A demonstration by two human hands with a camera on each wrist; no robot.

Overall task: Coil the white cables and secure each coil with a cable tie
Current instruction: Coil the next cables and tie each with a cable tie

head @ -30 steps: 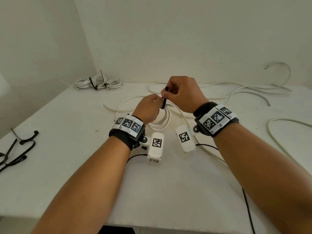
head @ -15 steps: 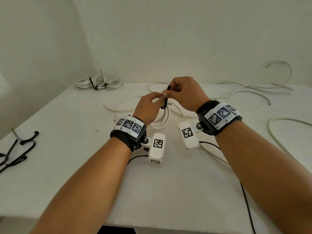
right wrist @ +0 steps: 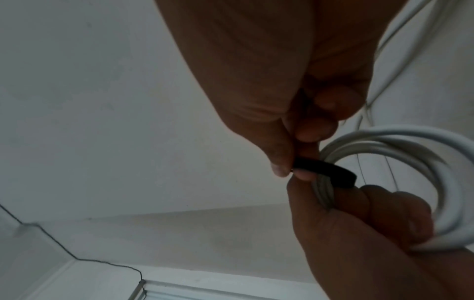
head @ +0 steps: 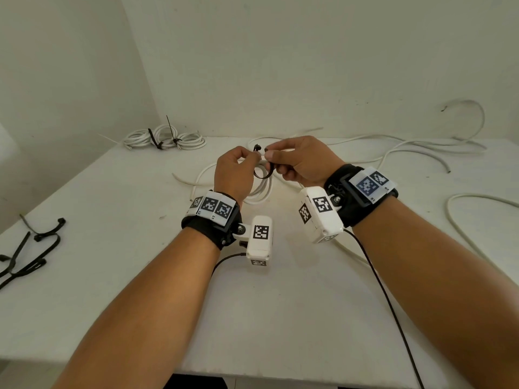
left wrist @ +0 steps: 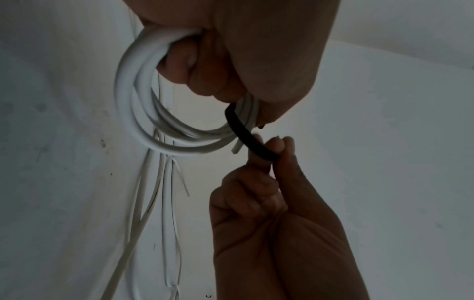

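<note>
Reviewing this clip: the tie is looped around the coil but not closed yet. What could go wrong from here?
1. The left hand grips the white cable coil at one spot only; loops could spring loose before the tie closes.
2. The right hand merely pinches the black cable tie; it may slip.
3. A short cable end sticks out beside the tie and could stay outside.

My white table [head: 280, 318] stands against the wall. On it at far left lie two tied cable coils [head: 165, 138], at the near left edge a heap of loose black cable ties [head: 28, 256], and across the far right, sprawling uncoiled white cables [head: 415, 147].
</note>
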